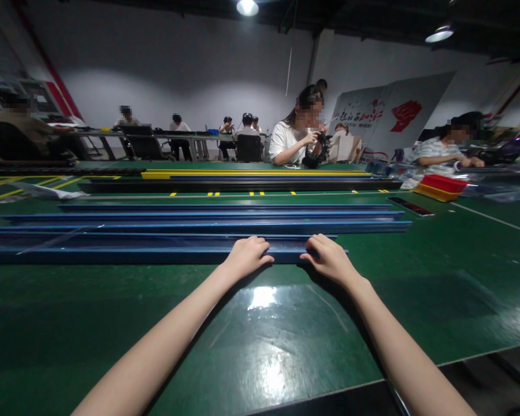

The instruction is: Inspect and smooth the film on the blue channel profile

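Note:
Several long blue channels lie side by side across the green table. Both of my hands are on the nearest blue channel [125, 254]. My left hand [250, 252] grips it with the fingers over the far wall and the thumb at the near wall. To the right, close to the channel's right end, my right hand [326, 254] holds it the same way, with curled fingers. Just beyond lies another blue channel [351, 227], parallel to the held one.
Farther back on the green table [459, 254] lie a long black strip [242, 186] and a yellow strip [260, 173]. A phone [411, 206] and a red bin [442, 185] are at the right. A person [286, 138] sits across the table.

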